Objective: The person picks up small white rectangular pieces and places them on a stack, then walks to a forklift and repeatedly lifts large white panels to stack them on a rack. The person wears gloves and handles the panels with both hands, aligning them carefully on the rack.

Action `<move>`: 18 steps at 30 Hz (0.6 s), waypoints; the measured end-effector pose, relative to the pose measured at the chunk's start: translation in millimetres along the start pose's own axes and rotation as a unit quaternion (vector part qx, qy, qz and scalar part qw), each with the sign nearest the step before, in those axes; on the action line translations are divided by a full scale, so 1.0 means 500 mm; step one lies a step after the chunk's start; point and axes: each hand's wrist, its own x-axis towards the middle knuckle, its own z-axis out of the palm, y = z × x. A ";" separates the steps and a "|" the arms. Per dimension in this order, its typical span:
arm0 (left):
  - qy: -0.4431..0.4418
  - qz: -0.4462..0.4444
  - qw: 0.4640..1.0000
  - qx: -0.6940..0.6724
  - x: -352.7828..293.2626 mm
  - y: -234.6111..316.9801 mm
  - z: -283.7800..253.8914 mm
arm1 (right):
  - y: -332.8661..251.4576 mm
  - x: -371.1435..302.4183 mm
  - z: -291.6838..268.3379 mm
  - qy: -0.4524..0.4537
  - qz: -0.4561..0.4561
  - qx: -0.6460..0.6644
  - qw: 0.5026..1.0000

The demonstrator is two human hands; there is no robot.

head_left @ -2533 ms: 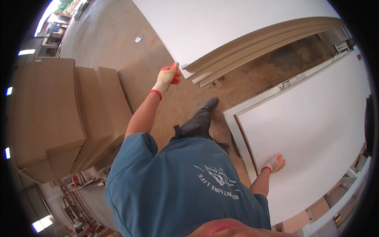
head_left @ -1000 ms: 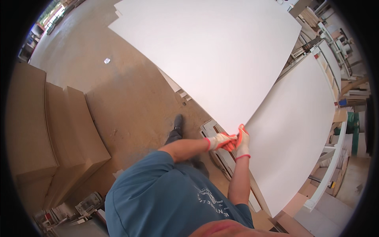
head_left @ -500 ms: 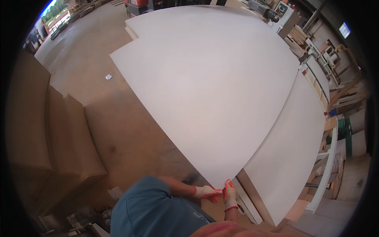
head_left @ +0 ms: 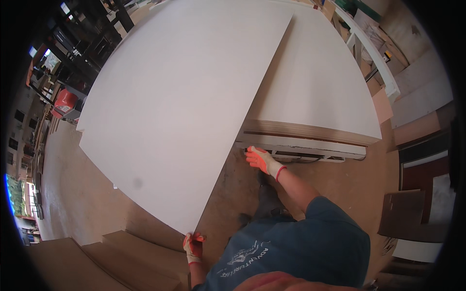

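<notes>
A large white sheet point(head_left: 179, 97) stretches away from me, turned askew over a stack of white panels point(head_left: 320, 77). At the sheet's near corner, my left hand point(head_left: 193, 246), in a white and orange work glove, is closed with fingers and thumb on the edge. My right hand point(head_left: 262, 160), gloved alike, is off the sheet. Its fingers reach out, loosely bent, beside the white support frame point(head_left: 310, 145) under the stack. A small dark spot shows at those fingertips; I cannot make out what it is.
Brown boards point(head_left: 131, 257) lie stacked at the lower left. A dark machine with a red part point(head_left: 65, 103) stands at the far left. On the right are a white rail point(head_left: 374, 58) and a dark brown box point(head_left: 402, 213). Concrete floor point(head_left: 73, 179) shows at the left.
My view has swung right. Both hands were together at the sheet's corner; now the right has let go and moved away, while the left holds the corner, farther from the stack.
</notes>
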 end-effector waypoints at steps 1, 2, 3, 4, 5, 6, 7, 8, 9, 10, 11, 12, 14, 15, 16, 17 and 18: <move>0.077 0.016 0.997 0.004 -0.006 0.028 -0.025 | -0.049 0.037 -0.030 0.037 -0.023 0.014 0.999; 0.167 0.024 0.986 0.006 -0.002 0.056 -0.048 | -0.097 0.068 -0.061 0.059 -0.051 0.028 0.997; 0.131 0.057 0.990 0.009 0.002 0.083 -0.066 | -0.148 0.094 -0.092 0.074 -0.082 0.040 0.993; 0.134 0.060 0.988 -0.037 0.014 0.111 -0.079 | -0.202 0.122 -0.121 0.101 -0.094 0.024 0.990; 0.209 0.079 0.975 0.010 0.017 0.129 -0.087 | -0.258 0.152 -0.148 0.105 -0.105 0.022 0.989; 0.214 0.090 0.972 -0.018 0.031 0.150 -0.090 | -0.314 0.182 -0.172 0.145 -0.107 0.026 0.983; 0.282 0.096 0.954 -0.015 0.048 0.169 -0.087 | -0.370 0.216 -0.197 0.151 -0.130 0.031 0.979; 0.286 0.133 0.949 0.010 0.060 0.192 -0.081 | -0.427 0.252 -0.221 0.174 -0.143 0.041 0.974; 0.290 0.151 0.943 0.064 0.082 0.211 -0.070 | -0.479 0.289 -0.245 0.199 -0.145 0.051 0.968; 0.274 0.178 0.942 0.076 0.103 0.233 -0.055 | -0.545 0.335 -0.261 0.191 -0.178 0.097 0.960; 0.242 0.192 0.949 0.058 0.124 0.254 -0.039 | -0.595 0.374 -0.274 0.185 -0.200 0.146 0.951; 0.276 0.180 0.943 0.046 0.140 0.286 -0.027 | -0.619 0.408 -0.282 0.199 -0.232 0.196 0.932; 0.177 0.223 0.942 0.180 0.157 0.330 -0.006 | -0.654 0.458 -0.281 0.254 -0.193 0.257 0.912; 0.270 0.184 0.938 0.117 0.154 0.345 0.000 | -0.670 0.473 -0.279 0.309 -0.151 0.298 0.890; 0.312 0.171 0.930 0.095 0.157 0.361 0.002 | -0.663 0.478 -0.272 0.329 -0.147 0.293 0.886; 0.326 0.170 0.926 0.080 0.150 0.378 0.003 | -0.667 0.482 -0.268 0.322 -0.158 0.221 0.907; 0.332 0.166 0.925 0.076 0.160 0.386 0.004 | -0.659 0.476 -0.264 0.344 -0.121 0.172 0.915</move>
